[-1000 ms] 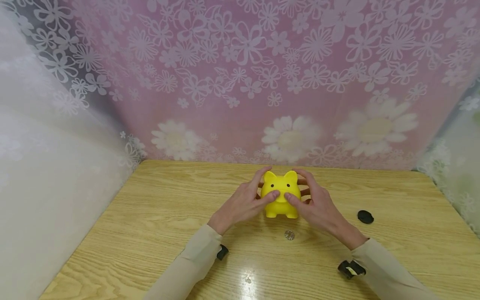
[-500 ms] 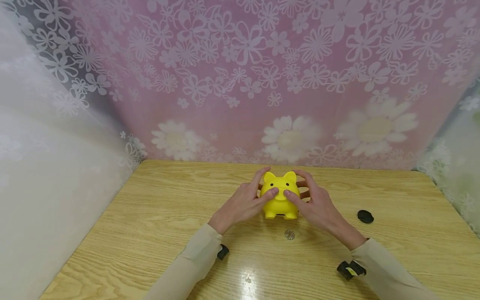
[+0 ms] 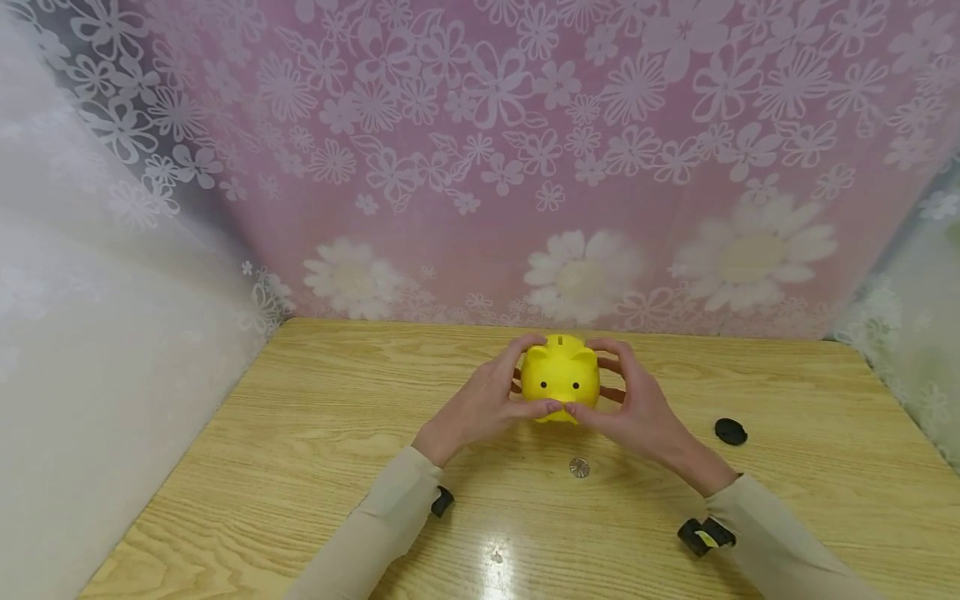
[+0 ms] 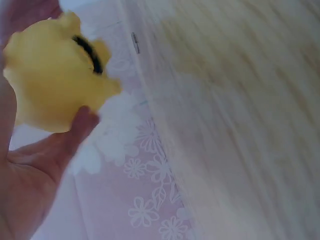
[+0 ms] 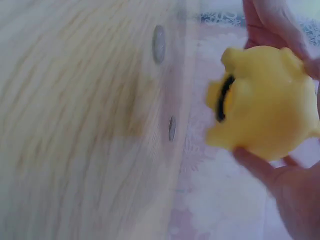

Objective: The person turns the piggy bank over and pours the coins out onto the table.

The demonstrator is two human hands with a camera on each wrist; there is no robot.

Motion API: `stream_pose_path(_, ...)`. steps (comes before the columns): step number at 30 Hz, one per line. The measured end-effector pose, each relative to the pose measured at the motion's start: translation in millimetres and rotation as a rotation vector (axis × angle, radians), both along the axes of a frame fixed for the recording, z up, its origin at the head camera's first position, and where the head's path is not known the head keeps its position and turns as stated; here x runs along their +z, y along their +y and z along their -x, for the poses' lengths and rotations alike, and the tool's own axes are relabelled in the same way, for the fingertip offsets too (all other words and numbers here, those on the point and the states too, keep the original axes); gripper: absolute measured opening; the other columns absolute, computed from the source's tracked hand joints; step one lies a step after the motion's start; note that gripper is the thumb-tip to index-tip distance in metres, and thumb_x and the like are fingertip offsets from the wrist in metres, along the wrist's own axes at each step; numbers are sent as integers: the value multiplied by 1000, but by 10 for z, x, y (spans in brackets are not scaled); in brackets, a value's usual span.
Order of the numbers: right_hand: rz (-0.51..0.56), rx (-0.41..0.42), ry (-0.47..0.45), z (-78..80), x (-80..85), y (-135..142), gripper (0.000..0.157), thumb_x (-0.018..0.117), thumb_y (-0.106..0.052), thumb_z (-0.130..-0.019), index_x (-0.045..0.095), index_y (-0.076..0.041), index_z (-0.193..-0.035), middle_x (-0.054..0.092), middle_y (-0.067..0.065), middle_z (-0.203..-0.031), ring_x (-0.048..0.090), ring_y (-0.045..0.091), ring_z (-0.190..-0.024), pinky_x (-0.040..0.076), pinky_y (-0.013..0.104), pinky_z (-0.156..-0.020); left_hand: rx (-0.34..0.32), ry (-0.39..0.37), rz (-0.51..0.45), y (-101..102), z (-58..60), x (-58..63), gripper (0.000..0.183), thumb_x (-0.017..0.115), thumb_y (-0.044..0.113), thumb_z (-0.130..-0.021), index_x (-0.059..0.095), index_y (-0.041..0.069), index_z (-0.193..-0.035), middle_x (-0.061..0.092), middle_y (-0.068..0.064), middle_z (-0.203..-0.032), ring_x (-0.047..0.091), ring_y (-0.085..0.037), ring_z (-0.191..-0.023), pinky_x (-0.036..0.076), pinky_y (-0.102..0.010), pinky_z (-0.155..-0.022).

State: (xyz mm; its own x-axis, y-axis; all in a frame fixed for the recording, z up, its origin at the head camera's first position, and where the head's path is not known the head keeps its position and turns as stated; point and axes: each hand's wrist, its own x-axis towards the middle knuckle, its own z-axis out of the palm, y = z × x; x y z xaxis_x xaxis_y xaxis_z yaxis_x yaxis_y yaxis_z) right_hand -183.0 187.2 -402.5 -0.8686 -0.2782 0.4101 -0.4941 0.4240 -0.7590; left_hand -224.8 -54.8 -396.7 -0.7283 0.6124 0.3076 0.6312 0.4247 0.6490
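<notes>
A yellow piggy bank (image 3: 560,375) is held between both hands, tipped nose-down so that its coin slot (image 3: 559,340) shows in the head view. My left hand (image 3: 483,403) grips one side, thumb by the snout. On the other side my right hand (image 3: 637,410) grips it likewise, the two thumbs nearly meeting. Both wrist views show a gap beneath the piggy bank (image 5: 270,105), which is clear of the table. A black ring (image 4: 89,54) edges its belly between the feet. Some fingers behind the body are hidden.
A shiny silvery round piece (image 3: 579,467) lies on the wooden table (image 3: 337,417) in front of the piggy bank. To the right lies a black round cap (image 3: 731,432). A pink flowered cloth (image 3: 450,250) hangs behind the table's far edge.
The piggy bank has tipped forward in both hands: its face has turned downward and the slot on its back has come into sight. The thumbs have lowered with the snout.
</notes>
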Motion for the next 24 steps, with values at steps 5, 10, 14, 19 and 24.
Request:
stream_pose_path(5, -157, 54, 463, 61, -40, 29, 59, 91, -12, -76, 47, 0, -115, 36, 28, -147, 42, 44, -136, 51, 36, -110, -67, 339, -43, 10, 11, 4, 68, 90, 20, -80, 43, 9, -128, 30, -17, -162, 44, -31, -146, 51, -34, -109)
stream_pose_path(10, -193, 84, 705, 87, -36, 18, 44, 64, -38, -98, 48, 1, -110, 33, 36, -145, 38, 49, -138, 30, 23, -121, -57, 546, -65, 33, -7, 27, 64, 92, 20, -77, 42, 9, -116, 27, -21, -158, 42, -36, -146, 48, -31, -112)
stream_pose_path(14, -203, 102, 804, 94, -27, 10, 39, 61, -35, -102, 49, 1, -110, 31, 38, -145, 35, 53, -141, 30, 36, -121, -52, 593, -72, 32, -28, 33, 63, 91, 19, -77, 41, 9, -114, 25, -24, -156, 44, -40, -145, 49, -32, -111)
stream_pose_path(19, -240, 95, 856, 101, -30, 16, 36, 60, -32, -103, 49, 1, -110, 32, 38, -145, 35, 53, -143, 32, 39, -120, -42, 605, -72, 29, -35, 30, 63, 92, 19, -77, 41, 9, -113, 25, -24, -156, 45, -40, -144, 50, -33, -110)
stream_pose_path(24, -245, 97, 848, 101, -29, 21, 37, 59, -33, -103, 49, 2, -111, 32, 37, -145, 36, 52, -143, 32, 38, -120, -29, 613, -62, 32, -31, 27, 63, 92, 22, -77, 42, 8, -112, 27, -24, -155, 45, -39, -144, 50, -32, -110)
